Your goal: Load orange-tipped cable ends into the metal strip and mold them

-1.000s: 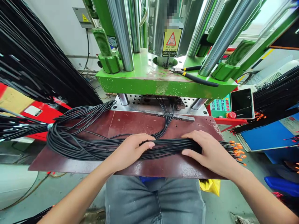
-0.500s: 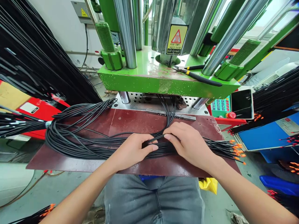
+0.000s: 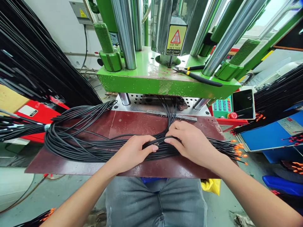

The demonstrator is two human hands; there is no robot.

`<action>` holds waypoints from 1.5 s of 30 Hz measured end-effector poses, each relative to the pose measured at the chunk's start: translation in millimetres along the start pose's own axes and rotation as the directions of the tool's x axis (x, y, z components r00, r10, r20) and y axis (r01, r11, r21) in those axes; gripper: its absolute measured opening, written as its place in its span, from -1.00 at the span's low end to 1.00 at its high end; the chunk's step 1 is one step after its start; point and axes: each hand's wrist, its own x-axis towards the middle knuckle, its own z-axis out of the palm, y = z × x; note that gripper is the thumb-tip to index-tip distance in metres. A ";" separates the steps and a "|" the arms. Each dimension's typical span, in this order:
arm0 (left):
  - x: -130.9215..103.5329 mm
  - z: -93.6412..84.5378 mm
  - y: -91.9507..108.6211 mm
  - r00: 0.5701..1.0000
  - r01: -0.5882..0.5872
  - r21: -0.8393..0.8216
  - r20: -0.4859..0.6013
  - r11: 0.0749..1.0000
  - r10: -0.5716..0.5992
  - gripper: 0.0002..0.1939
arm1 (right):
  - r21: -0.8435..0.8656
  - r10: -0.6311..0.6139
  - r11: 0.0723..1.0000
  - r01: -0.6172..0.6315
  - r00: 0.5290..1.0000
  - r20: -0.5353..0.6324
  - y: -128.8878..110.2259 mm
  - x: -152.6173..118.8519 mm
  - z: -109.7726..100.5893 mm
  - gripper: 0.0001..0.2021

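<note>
Green machine (image 3: 132, 85) stands beyond the far edge of the board (image 3: 137, 124). Hanging wires (image 3: 47, 56) are massed past the board's far left corner. Control box (image 3: 223, 104) is set by its far right corner. Pliers (image 3: 201, 78) are laid on the machine, above and beyond the board. Metal strip (image 3: 153, 113) rests along the board's far edge, crossed by several strands from the machine.

Black cables (image 3: 90, 151) are laid on the board, long axis parallel to its near edge; looped at its left end, orange tips (image 3: 239, 149) pointing right, at its right end.

Right hand (image 3: 191, 138): palm down over mid-board, strands pinched between thumb and fingers. Left hand (image 3: 134, 151): beside it, palm down, cables held between curled fingers and thumb.
</note>
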 end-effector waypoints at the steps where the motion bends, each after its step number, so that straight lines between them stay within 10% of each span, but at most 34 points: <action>1: -0.3 -0.1 -0.5 1.000 0.000 0.000 -0.001 1.000 0.000 -0.74 | 0.010 0.002 1.000 -0.002 1.000 0.001 0.1 -0.1 0.6 -0.82; 7: -3.0 1.5 -2.5 0.999 -0.021 -0.005 -0.042 1.000 0.021 -0.77 | 0.017 -0.020 1.000 0.017 0.989 0.146 5.0 -5.9 -1.0 -0.85; 16: -6.3 4.1 -3.7 0.974 -0.198 0.280 -0.051 0.939 0.221 -0.80 | -0.207 -0.071 0.977 0.046 0.991 -0.113 -0.8 -17.3 -5.1 -0.78; 24: -7.6 0.5 -1.5 0.914 -0.224 0.420 -0.223 0.879 0.340 -0.79 | -0.394 0.249 0.876 -0.278 0.961 -0.124 71.7 -74.0 -73.0 -0.83; 29: -22.0 -0.3 16.3 0.962 -0.191 0.410 -0.102 0.892 0.254 -0.80 | -0.440 0.306 0.835 -0.329 0.944 -0.123 93.7 -118.3 -76.4 -0.78; 33: -35.4 25.8 45.0 0.971 -0.019 0.188 0.236 0.982 -0.026 -0.82 | -0.422 0.093 0.900 -0.111 0.994 -0.063 68.0 -124.7 -50.8 -0.86; 37: -31.2 81.1 61.6 0.781 0.337 -0.353 0.623 0.873 -0.050 -0.54 | -0.392 -0.081 0.917 0.076 0.997 0.004 19.6 -106.0 -27.8 -0.89; 42: -19.0 124.8 56.2 0.843 0.479 -0.661 0.529 0.578 -0.094 -0.33 | -0.278 -0.220 0.940 0.199 0.974 -0.046 2.4 -94.2 3.3 -0.68; 45: -19.1 121.8 50.3 0.901 0.434 -0.806 0.395 0.403 -0.181 -0.47 | -0.268 -0.081 0.963 0.008 0.962 -0.262 27.2 -101.2 20.8 -0.46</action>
